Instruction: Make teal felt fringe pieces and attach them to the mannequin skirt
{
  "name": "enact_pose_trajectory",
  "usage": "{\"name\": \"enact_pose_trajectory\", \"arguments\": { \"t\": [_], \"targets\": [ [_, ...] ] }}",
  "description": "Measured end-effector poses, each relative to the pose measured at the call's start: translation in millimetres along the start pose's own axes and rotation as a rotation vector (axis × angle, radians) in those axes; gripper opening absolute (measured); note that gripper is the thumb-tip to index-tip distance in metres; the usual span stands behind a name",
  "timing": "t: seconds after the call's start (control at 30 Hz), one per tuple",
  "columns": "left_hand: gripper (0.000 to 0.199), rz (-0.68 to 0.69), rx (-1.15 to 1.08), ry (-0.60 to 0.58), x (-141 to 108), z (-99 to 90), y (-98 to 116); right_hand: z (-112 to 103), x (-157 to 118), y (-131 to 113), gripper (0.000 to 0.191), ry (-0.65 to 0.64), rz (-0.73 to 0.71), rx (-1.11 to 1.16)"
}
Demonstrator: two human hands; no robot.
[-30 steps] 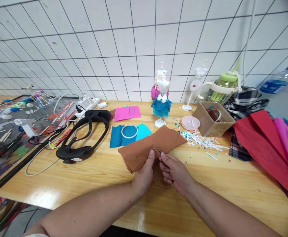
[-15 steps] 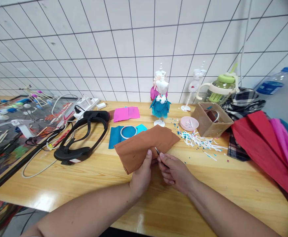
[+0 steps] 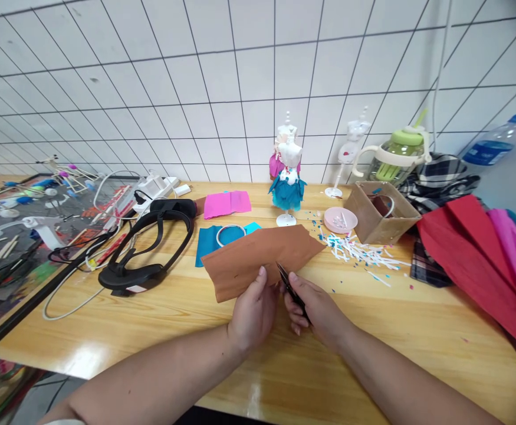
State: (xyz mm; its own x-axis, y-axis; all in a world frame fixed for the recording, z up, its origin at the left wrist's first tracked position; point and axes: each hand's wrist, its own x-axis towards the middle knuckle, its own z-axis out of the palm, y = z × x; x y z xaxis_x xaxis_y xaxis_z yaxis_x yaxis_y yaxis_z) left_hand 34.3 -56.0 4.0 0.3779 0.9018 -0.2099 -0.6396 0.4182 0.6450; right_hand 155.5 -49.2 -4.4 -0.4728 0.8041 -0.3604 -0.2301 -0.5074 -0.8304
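Note:
My left hand (image 3: 254,306) grips the lower edge of a piece of brown crepe paper (image 3: 258,254), thumb on top and the other fingers beneath. The paper is held above the table, its wide end to the left and a pointed corner to the right. In my right hand (image 3: 313,304) is a pair of small black-handled snips (image 3: 293,290), with the blade tips at the paper's lower edge, close to my left thumb. Behind the paper stands a small white dress form (image 3: 289,147) with a teal petal skirt (image 3: 286,192) and a pink piece at its side.
Teal paper (image 3: 207,248) with a white ring (image 3: 218,236) and pink paper (image 3: 226,204) lie left of centre. A black headset (image 3: 143,274) is farther left. To the right are a pink dish (image 3: 341,219), paper scraps (image 3: 364,254), a cardboard box (image 3: 379,227) and red paper (image 3: 465,260).
The brown paper has tipped and its left end looks flatter. My right hand has shifted slightly right, and more of the snips shows.

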Motion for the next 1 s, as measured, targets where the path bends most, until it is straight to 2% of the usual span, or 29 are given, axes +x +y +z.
{"name": "enact_pose_trajectory", "arguments": {
  "t": [0.07, 0.2, 0.37, 0.43, 0.53, 0.7, 0.87, 1.0],
  "targets": [
    [0.051, 0.067, -0.001, 0.044, 3, -0.3, 3, -1, -1, 0, 0.050, -0.021, -0.006, -0.071],
    [0.039, 0.263, -0.017, 0.150, 11, -2.1, 9, -7, -11, -12, 0.053, -0.016, -0.043, -0.354],
    [0.038, 0.345, -0.014, 0.125, 15, -3.0, 10, -10, -19, -25, 0.047, 0.106, -0.252, -0.384],
    [0.036, 0.320, 0.002, 0.099, 12, -2.6, 8, -10, -17, -23, 0.045, 0.096, -0.238, -0.421],
    [0.034, 0.264, 0.025, 0.089, 8, -1.8, 5, -8, -11, -19, 0.046, 0.067, -0.135, -0.449],
    [0.028, 0.193, 0.042, 0.086, 5, 0.8, 5, -6, -5, -16, 0.044, 0.032, -0.017, -0.355],
    [0.041, 0.058, 0.058, 0.067, 5, 2.5, 3, -4, -5, -16, 0.047, 0.035, 0.068, -0.233],
    [0.043, 0.067, 0.057, 0.088, 5, 0.5, 3, -6, -4, -15, 0.051, 0.039, 0.068, -0.269]
  ]
}}
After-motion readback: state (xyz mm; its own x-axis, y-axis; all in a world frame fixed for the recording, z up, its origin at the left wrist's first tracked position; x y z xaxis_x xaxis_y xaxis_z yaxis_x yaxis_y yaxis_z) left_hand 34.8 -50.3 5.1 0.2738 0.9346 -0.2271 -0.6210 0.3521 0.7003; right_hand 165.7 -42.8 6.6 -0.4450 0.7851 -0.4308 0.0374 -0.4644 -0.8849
